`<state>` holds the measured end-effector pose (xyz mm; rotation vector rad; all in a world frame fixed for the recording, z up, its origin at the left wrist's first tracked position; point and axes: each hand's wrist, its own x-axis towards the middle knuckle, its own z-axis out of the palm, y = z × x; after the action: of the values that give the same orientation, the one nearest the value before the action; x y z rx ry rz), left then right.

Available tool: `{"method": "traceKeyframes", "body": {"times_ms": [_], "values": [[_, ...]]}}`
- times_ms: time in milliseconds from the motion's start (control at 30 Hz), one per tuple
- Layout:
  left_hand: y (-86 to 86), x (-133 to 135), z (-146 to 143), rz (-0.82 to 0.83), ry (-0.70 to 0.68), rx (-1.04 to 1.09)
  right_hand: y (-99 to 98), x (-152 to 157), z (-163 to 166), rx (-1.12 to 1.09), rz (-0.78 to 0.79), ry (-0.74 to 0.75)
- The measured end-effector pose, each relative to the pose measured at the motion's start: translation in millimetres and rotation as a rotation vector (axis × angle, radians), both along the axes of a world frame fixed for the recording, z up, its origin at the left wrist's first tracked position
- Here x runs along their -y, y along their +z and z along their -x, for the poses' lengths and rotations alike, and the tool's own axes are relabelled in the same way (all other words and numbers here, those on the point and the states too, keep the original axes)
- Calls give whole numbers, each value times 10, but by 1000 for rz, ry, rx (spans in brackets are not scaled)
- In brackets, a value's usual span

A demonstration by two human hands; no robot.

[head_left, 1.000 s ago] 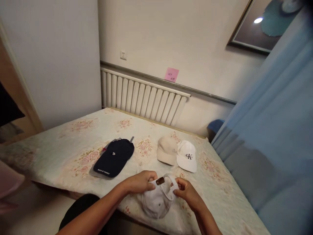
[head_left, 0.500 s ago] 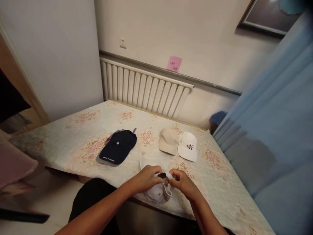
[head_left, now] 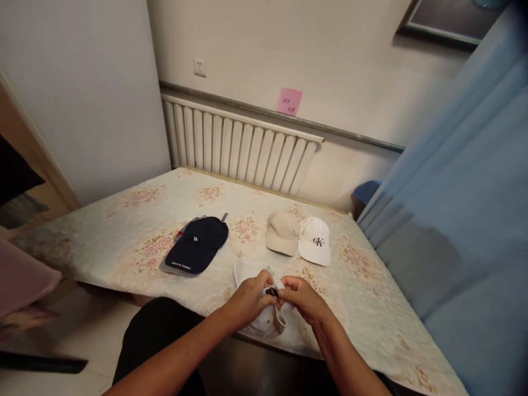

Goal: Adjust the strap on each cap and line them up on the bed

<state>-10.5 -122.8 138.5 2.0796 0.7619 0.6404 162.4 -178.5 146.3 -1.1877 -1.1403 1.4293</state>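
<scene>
Both my hands meet over a pale grey-white cap (head_left: 264,322) lying at the near edge of the bed. My left hand (head_left: 247,300) is closed, pinching the cap's back strap with its small brown buckle. My right hand (head_left: 303,300) is closed on the other end of that strap, fingertips touching the left hand's. The cap's brim (head_left: 245,270) points away from me. Farther back lie a navy cap (head_left: 198,252), a beige cap (head_left: 281,234) and a white cap with a black logo (head_left: 315,242).
The bed (head_left: 124,231) has a floral pale-green cover. A white radiator (head_left: 235,143) runs along the wall behind it, with a pink note (head_left: 290,101) above. A blue curtain (head_left: 462,209) hangs at the right. My dark-clothed knee (head_left: 160,335) is under the bed edge.
My two hands have drawn closer together over the strap buckle, bunching the cap's back. The view has tilted down a little; the other caps have not moved.
</scene>
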Motion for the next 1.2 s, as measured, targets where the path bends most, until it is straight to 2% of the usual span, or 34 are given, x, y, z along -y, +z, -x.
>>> {"method": "traceKeyframes", "body": {"times_ms": [267,500,733,900,1033,1200], "values": [[-54,54,-48,-61,-34,-16,14,23,60,16,47,-19],[-94,113,-56,-274,77,-92,-21,15,52,60,45,-74],[-115,191,-84,-414,147,47,-39,14,56,4,32,-62],[-138,213,-45,-389,177,104,-39,19,43,14,-13,-124],[-131,117,16,-326,182,134,-13,12,6,-49,-31,-188],[6,-69,138,-243,251,225,62,59,-13,-160,-93,-232]]}}
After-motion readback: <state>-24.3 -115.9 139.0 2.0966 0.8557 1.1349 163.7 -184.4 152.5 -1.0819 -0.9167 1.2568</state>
